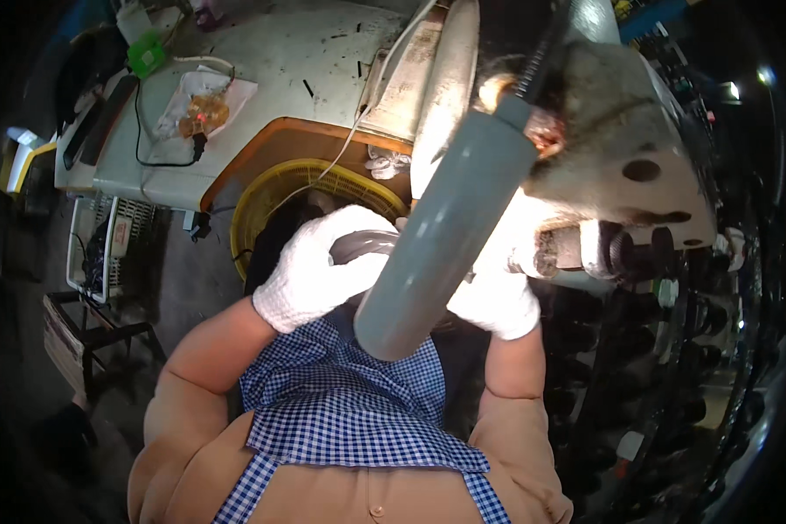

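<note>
My left hand (319, 266), in a white knitted glove, is closed round a smooth, dark grey, curved piece (362, 245). The thumb and fingers lie on either side of it; its kind I cannot make out. A grey cylindrical lamp housing (445, 236) hangs across the middle of the view and hides the far end of that piece. On the lamp's other side is my right hand (502, 301), also white-gloved, close to the machine's end. Glare and the lamp cover its fingers, so whether it holds the piece is hidden.
Right of the lamp stands a pale, worn machine (620, 140) with a dark knob (664, 249). A yellow basket (244, 218) sits below the wood-edged table (297, 52). Farther left are a white crate (87, 244) and a stool (83, 327). Racks with dark items (690, 349) fill the right.
</note>
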`<act>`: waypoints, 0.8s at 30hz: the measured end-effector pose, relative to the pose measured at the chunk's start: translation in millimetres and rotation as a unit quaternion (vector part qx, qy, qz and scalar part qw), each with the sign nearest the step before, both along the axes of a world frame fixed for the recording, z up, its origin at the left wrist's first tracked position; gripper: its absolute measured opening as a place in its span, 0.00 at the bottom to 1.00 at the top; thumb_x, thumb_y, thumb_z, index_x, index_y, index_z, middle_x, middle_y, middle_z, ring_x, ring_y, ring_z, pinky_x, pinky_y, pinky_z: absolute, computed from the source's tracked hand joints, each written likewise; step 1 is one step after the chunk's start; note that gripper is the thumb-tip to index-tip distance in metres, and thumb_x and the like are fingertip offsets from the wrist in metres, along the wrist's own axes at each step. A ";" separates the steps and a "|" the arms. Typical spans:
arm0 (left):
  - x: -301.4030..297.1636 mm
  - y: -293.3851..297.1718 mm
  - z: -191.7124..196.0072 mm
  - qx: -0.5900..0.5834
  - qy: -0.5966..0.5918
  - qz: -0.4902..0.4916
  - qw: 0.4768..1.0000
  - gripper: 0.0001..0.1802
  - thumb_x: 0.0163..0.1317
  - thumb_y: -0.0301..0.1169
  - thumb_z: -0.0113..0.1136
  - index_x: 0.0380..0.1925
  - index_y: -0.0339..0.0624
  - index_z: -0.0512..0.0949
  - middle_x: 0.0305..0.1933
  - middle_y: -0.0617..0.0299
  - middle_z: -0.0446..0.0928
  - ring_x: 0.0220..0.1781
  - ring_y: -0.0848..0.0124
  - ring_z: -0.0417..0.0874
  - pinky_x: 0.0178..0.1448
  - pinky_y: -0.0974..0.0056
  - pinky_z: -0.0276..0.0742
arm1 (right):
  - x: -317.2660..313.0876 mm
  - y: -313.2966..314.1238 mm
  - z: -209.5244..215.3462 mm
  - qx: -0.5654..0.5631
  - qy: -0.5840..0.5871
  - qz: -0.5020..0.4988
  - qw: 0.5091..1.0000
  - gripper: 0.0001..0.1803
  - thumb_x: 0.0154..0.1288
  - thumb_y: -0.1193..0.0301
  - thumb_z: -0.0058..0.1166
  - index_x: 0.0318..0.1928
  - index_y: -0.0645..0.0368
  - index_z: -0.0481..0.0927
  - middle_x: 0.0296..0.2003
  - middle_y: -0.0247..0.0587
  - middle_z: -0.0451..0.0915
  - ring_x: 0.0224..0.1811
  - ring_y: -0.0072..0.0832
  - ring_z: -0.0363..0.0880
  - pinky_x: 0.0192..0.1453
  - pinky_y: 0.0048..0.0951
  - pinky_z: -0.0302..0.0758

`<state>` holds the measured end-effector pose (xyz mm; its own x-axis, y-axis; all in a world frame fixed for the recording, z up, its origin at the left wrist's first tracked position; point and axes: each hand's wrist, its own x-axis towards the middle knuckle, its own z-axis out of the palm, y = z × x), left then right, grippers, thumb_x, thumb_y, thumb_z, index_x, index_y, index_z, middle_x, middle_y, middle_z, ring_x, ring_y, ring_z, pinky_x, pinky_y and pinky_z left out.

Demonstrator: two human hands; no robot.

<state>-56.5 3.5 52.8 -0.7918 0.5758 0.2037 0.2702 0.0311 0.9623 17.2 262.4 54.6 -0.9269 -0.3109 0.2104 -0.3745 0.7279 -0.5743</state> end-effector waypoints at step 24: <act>31.3 -28.1 -80.8 0.400 -0.349 0.047 0.846 0.23 0.79 0.42 0.45 0.64 0.40 0.69 0.63 0.56 0.75 0.63 0.63 0.78 0.68 0.61 0.75 | 73.4 -25.8 -127.8 -0.824 0.020 -0.059 0.563 0.51 0.51 0.47 0.65 0.74 0.51 0.63 0.73 0.47 0.65 0.74 0.48 0.65 0.76 0.59 0.62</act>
<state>-25.2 -24.6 -28.1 -0.9146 0.4025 -0.0383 -0.3406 -0.7161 0.6093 90.7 236.6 -73.2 -0.9047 0.4009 0.1441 -0.4162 -0.7597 -0.4996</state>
